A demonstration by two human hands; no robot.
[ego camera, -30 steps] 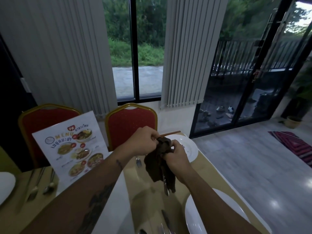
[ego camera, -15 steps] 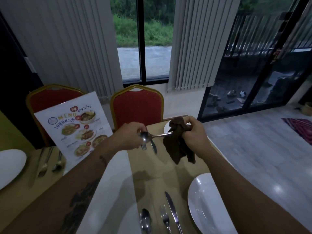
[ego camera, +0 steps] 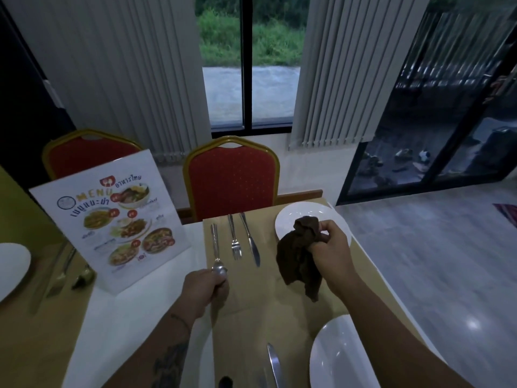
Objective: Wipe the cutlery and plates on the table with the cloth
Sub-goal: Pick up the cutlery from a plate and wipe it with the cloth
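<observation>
My left hand (ego camera: 205,288) holds a metal spoon (ego camera: 216,252) by its bowl end, the handle lying on the tan placemat (ego camera: 265,298) and pointing away from me. Beside the spoon lie a fork (ego camera: 234,238) and a knife (ego camera: 249,240). My right hand (ego camera: 331,254) grips a crumpled dark brown cloth (ego camera: 300,254) above the mat, just in front of the far white plate (ego camera: 302,219). A second white plate (ego camera: 349,357) sits near me at lower right, with a knife (ego camera: 273,365) to its left.
A standing menu card (ego camera: 112,222) is on the table to the left. Two red chairs (ego camera: 232,177) face me across the table. Another plate (ego camera: 12,268) and cutlery (ego camera: 65,271) lie at far left. Tiled floor (ego camera: 433,261) is to the right.
My left hand lowered the spoon from mid-air to the placemat beside the fork and knife. The cloth came off the spoon and stayed in my right hand. The view tilted down.
</observation>
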